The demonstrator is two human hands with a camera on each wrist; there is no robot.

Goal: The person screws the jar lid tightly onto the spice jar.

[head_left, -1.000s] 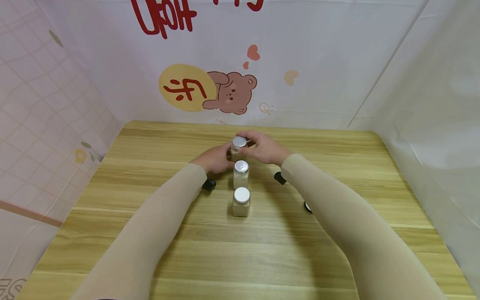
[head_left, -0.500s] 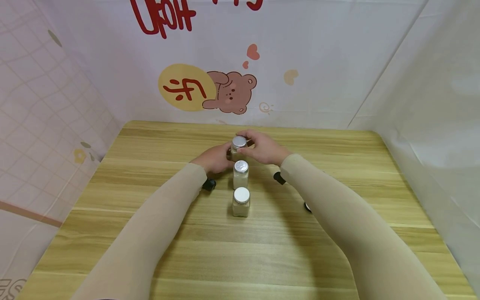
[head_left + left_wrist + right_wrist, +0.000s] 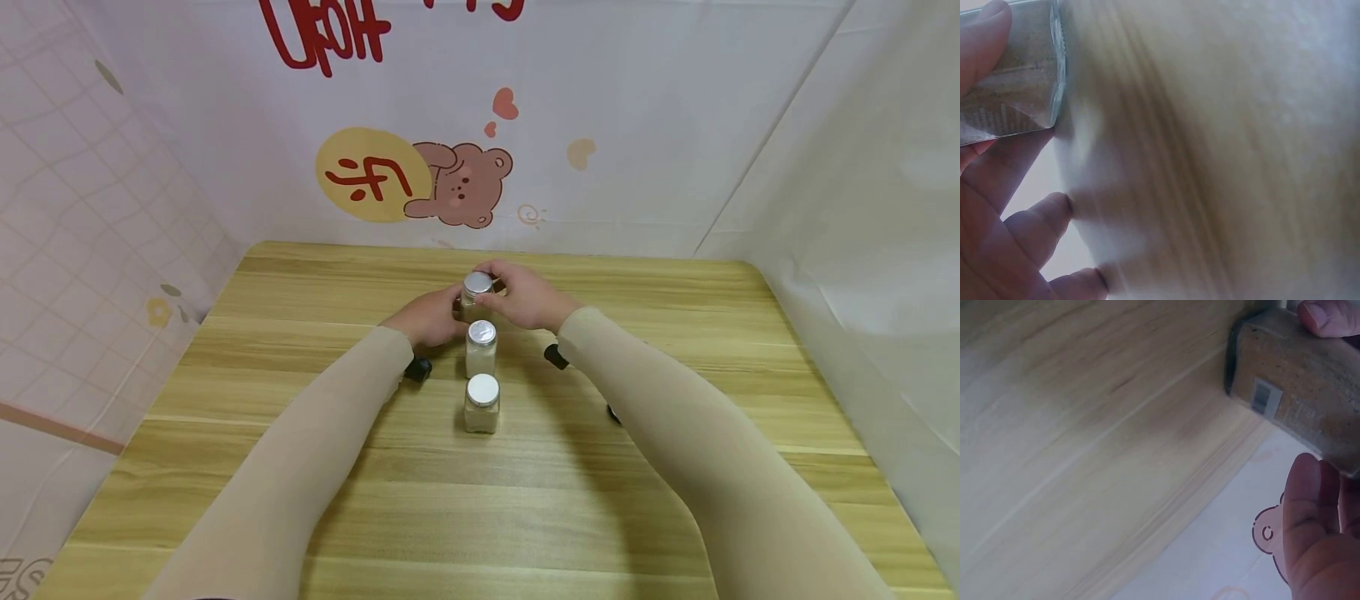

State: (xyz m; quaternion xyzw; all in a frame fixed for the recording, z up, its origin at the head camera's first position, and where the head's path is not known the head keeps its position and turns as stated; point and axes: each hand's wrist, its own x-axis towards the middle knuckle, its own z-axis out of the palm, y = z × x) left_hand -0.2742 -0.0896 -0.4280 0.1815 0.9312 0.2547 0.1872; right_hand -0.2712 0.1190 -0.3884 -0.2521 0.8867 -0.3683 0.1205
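Three glass jars with pale lids stand in a line away from me on the wooden table. My left hand (image 3: 429,318) grips the body of the farthest jar (image 3: 477,284), a squared spice jar with a silver lid. Around the top of that same jar, my right hand (image 3: 528,297) curls thumb and fingers near the lid. In the left wrist view the jar (image 3: 1019,81) has brownish contents, the left thumb (image 3: 982,44) lying across it. A small barcode label shows on the jar (image 3: 1310,381) in the right wrist view. The middle jar (image 3: 481,354) and nearest jar (image 3: 482,408) stand untouched.
Pale fabric with a printed bear (image 3: 476,187) hangs behind the table's far edge. Side curtains flank the wooden tabletop (image 3: 480,517). Black wrist-camera parts (image 3: 417,369) show beside the sleeves.
Almost nothing differs. Both hands stay on the farthest jar, with only a very slight shift of the right hand; the other two jars stay in place.
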